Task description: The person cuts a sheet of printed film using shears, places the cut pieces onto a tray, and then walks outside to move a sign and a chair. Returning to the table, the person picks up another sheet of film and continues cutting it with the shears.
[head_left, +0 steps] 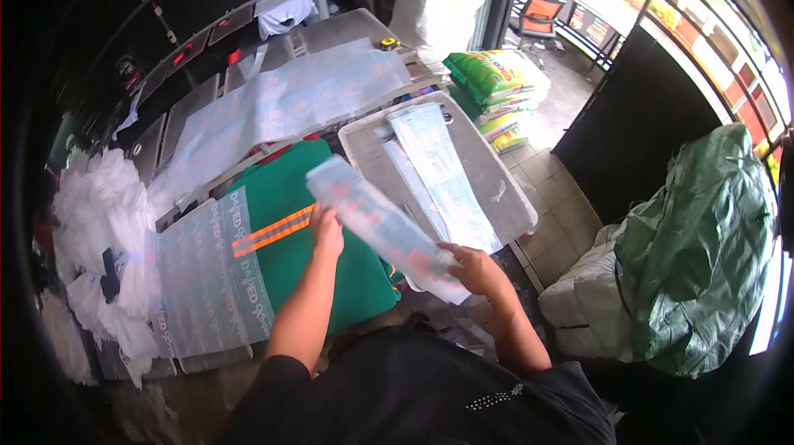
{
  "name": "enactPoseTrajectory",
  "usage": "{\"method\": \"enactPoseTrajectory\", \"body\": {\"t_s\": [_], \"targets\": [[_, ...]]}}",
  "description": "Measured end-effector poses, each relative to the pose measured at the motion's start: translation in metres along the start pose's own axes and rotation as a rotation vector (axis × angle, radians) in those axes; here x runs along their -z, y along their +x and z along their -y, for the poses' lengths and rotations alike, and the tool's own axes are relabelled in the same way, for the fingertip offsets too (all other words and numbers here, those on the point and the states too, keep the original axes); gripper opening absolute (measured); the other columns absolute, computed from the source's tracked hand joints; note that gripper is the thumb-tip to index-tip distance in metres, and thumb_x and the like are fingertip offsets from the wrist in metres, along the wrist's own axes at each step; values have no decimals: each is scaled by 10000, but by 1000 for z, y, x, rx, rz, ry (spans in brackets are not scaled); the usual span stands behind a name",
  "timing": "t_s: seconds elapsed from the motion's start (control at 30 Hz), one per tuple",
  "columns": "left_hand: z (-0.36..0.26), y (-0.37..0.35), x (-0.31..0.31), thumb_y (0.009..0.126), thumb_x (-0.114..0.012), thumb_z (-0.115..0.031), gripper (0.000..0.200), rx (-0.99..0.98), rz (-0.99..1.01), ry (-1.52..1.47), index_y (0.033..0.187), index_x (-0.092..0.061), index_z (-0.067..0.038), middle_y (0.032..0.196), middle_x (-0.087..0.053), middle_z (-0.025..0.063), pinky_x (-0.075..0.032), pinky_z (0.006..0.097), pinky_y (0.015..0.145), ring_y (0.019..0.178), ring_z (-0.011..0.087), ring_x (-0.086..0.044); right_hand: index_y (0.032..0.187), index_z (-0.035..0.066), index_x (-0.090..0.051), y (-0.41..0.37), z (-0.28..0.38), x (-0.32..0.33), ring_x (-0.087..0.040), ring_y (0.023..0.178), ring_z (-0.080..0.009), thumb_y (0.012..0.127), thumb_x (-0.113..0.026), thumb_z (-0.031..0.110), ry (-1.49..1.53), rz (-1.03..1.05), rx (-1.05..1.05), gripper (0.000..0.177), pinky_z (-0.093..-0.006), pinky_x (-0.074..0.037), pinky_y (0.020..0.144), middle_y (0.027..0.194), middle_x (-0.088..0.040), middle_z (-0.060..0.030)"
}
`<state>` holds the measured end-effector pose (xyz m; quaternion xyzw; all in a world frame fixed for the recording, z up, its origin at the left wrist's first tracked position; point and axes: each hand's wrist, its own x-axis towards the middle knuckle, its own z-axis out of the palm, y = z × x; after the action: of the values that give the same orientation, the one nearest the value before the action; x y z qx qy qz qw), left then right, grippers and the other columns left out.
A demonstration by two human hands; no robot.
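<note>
Between my two hands is a long folded strip of translucent printed plastic sheet (380, 222), tilted across my front. My left hand (327, 232) is closed on its left side, near the upper end. The lower right end is gripped by my right hand (475, 270), fingers bent over the edge. Below the strip lies green fabric (347, 279) with an orange and grey reflective band (275, 231). A printed clear sheet (207, 279) covers the fabric's left part. More folded printed plastic strips (447, 172) rest on a grey board (488, 189) to the right.
A large printed plastic sheet (289, 89) spreads over the far table, near a yellow tape measure (389, 44). White bundled material (107, 213) stands at left. Green and yellow sacks (496, 81) are stacked beyond the board. A green tarp-like bundle (703, 255) stands at right.
</note>
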<state>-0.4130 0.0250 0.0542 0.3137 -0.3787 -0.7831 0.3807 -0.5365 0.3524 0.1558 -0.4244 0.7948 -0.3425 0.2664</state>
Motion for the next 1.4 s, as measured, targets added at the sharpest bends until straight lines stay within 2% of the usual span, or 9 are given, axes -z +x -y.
{"method": "enactPoseTrajectory", "body": {"t_s": [0.23,0.4,0.47,0.67,0.87,0.93,1.13,1.2,1.4], "targets": [[-48,54,-169,872,-572,-17,682,-294,220,314,1479,-261,-22,1110,-569,116,-482,317,839,969,176,-554,1330,174,-560,13,-25,29,-652,931,-302,828,-656,92,145,-382,-192,518,-364,-496,828,1002,-657,-181],[-83,33,-208,884,-632,-158,821,-163,360,546,1515,-128,-14,1435,-416,222,-367,350,1054,1254,275,-491,1341,159,-548,58,-72,30,-634,867,-197,835,-670,97,166,-466,-212,525,-324,-494,802,1038,-662,-141],[-58,38,-170,866,-667,-318,926,-243,356,851,1519,-86,-11,1531,-260,251,-256,387,1141,1410,353,-299,1325,139,-560,71,-95,19,-656,922,-249,826,-659,133,132,-466,-218,509,-344,-506,820,1050,-671,-178],[-18,-52,59,885,-634,-374,789,-658,279,1564,1480,-252,-22,1493,-256,310,-231,583,1103,1383,475,-254,1177,46,-637,85,-184,-36,-659,921,-394,815,-585,124,-146,-569,-305,374,-429,-524,821,968,-676,-247],[-51,-159,261,896,-575,-480,792,-123,-353,1942,1486,-272,-48,1540,-191,263,-212,613,1101,1413,465,-191,1038,30,-623,73,-99,-77,-555,1011,-366,757,-711,134,-464,-847,-162,312,-468,-450,876,1072,-588,-161],[-37,-173,266,896,-547,-524,806,-196,-316,1909,1484,-282,-43,1539,-214,249,-221,623,1094,1410,464,-202,1045,10,-616,79,-67,-117,-580,982,-377,769,-715,84,-212,-731,50,303,-445,-465,861,1025,-610,-191],[-25,-151,189,904,-572,-455,730,-420,137,1463,1441,-350,-13,1454,-368,281,-274,552,1093,1344,452,-347,1115,21,-641,79,38,-278,-643,969,-344,784,-739,271,90,-6,-37,427,-401,-507,852,1091,-652,-182],[-47,-149,173,909,-585,-399,676,-414,288,1156,1422,-375,-12,1432,-393,285,-295,528,1082,1321,432,-387,1163,41,-621,72,67,-298,-587,1067,-368,786,-736,293,-25,-89,25,469,-428,-471,911,1180,-609,-184],[-87,-168,264,900,-564,-448,711,-387,111,1675,1469,-337,-88,1523,-263,241,-191,597,1115,1399,437,-256,1307,175,-560,61,62,-312,-307,1332,-483,809,-682,409,-497,-128,233,564,-608,-289,1047,1451,-386,-199]]}}
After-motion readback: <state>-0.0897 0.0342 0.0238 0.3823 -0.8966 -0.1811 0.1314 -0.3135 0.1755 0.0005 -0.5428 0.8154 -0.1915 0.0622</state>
